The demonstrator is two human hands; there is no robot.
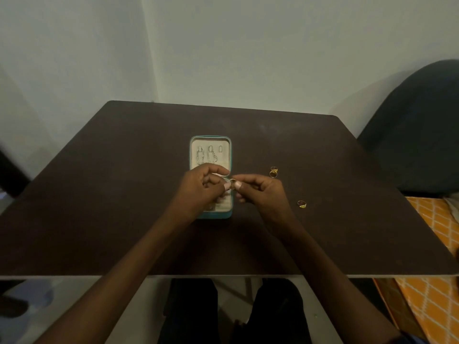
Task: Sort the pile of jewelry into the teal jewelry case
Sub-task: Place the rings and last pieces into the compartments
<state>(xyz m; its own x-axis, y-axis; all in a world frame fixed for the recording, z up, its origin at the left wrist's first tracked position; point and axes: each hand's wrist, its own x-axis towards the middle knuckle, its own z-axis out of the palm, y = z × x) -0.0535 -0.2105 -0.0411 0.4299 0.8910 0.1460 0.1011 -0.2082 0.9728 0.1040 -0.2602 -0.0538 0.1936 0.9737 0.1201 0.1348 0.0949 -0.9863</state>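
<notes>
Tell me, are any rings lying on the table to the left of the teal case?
No. Two gold rings lie on the table, both to the right of the teal jewelry case.

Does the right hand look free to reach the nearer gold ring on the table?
Probably not yet: the right hand pinches a ring with the left hand. The path to the nearer gold ring looks unobstructed.

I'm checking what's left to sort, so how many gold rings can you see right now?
3. One ring is pinched between both hands over the teal case; two lie on the table to the right, a farther one and a nearer one. Hands may hide others.
</notes>
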